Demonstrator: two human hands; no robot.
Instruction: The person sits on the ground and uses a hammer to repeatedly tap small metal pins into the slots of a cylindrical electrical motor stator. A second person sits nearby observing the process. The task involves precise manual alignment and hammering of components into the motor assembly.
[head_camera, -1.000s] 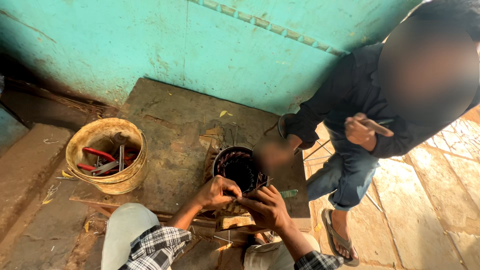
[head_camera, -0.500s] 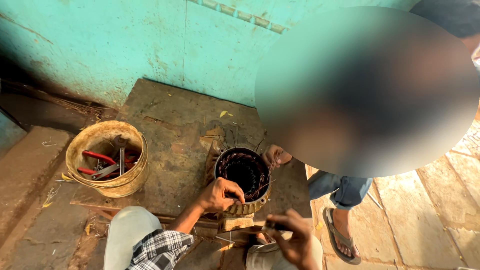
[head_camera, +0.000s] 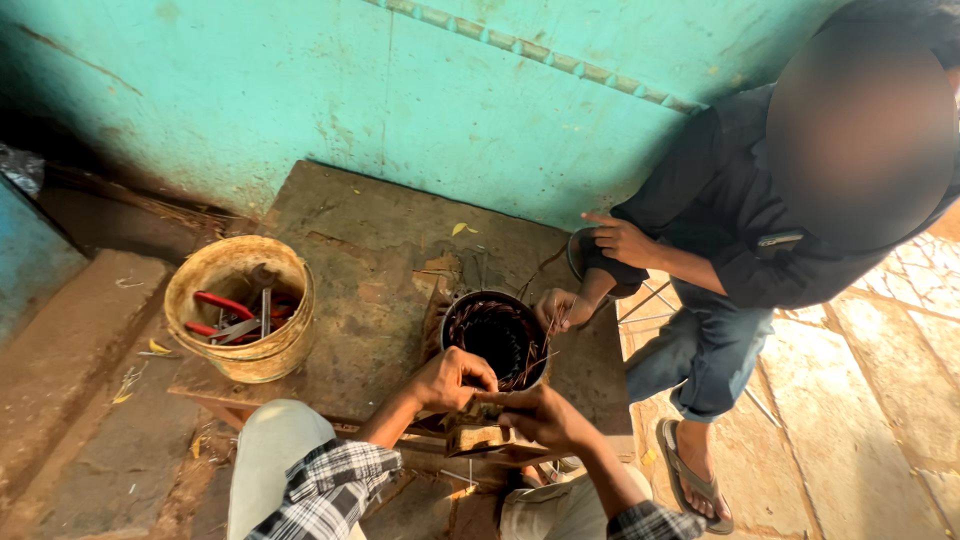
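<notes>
We take the round motor housing (head_camera: 497, 340) as our landmark; it sits on the stained slab worktop (head_camera: 370, 250), with dark copper windings lining its inside wall. Our left hand (head_camera: 450, 380) grips the near rim of the housing, fingers curled and pressed together on the metal. Our right hand (head_camera: 545, 415) is just nearer to us than the housing, fingers pinching thin wire strands (head_camera: 530, 368) that rise from the windings; we cannot tell how many strands it holds. Under that hand, against the near side of the housing, lies a small wooden block (head_camera: 475, 437).

At the far right of the housing, a co-worker's hand (head_camera: 560, 308) also pinches strands at the rim; the 2 sets of fingers are close, so we should pull slowly and keep ours to the near side.

To do this well, we judge it best to hold the rim firmly so the housing does not tilt, and to draw the strands straight up rather than sideways, since thin copper kinks and snaps easily.

Well to the left of the housing stands a worn bucket (head_camera: 240, 305) with red-handled pliers (head_camera: 222, 305) inside.
</notes>
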